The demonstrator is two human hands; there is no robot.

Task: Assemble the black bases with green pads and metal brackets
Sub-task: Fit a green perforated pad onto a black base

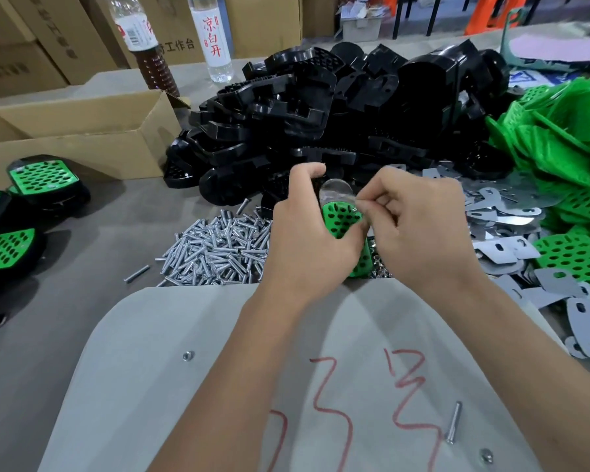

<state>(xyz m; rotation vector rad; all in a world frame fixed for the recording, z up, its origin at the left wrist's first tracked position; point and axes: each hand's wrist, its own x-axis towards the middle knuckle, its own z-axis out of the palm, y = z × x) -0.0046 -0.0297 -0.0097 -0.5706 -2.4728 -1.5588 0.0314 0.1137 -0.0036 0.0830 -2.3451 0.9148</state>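
Observation:
My left hand (307, 229) grips a black base with a green perforated pad (341, 219) on it, held above the table's middle. My right hand (419, 226) pinches a shiny metal bracket (336, 190) at the top edge of that pad. The base itself is mostly hidden by my fingers. A big heap of black bases (321, 117) lies behind my hands. Loose green pads (566, 172) pile up at the right, with grey metal brackets (504, 233) spread in front of them.
A heap of silver bolts (218, 250) lies left of my hands. Several assembled bases with green pads (43, 180) sit at the far left, beside an open cardboard box (82, 137). Two bottles (215, 35) stand behind. A grey board (218, 352) with red marks, a loose bolt (453, 427) and nuts lies nearest me.

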